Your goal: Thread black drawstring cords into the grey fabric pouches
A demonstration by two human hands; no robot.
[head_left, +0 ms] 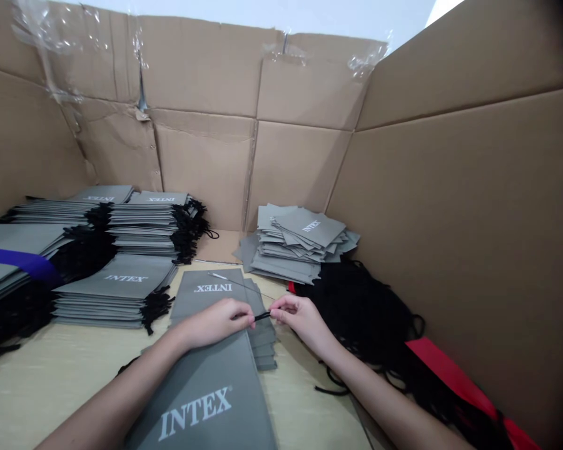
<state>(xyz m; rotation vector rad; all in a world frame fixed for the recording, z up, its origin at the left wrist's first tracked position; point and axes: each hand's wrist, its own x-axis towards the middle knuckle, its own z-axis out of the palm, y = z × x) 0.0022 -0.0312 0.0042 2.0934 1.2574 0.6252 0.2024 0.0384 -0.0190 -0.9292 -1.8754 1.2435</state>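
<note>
My left hand [213,324] and my right hand [300,322] meet above a stack of grey INTEX bags [211,297]. Both pinch a short black cord [263,316] between their fingertips. A thin wire with a pale tip [218,275] lies across the stack and seems to run towards the cord, though its join is hidden by my fingers. Under my forearms, a grey INTEX bag [201,406] lies flat, closest to me.
Stacks of grey bags with black cords [122,281] fill the left, one bound by a purple strap [19,261]. A loose grey pile [295,240] stands at the back. Black cords [356,306] and a red strip [455,381] lie right, inside cardboard walls [450,187].
</note>
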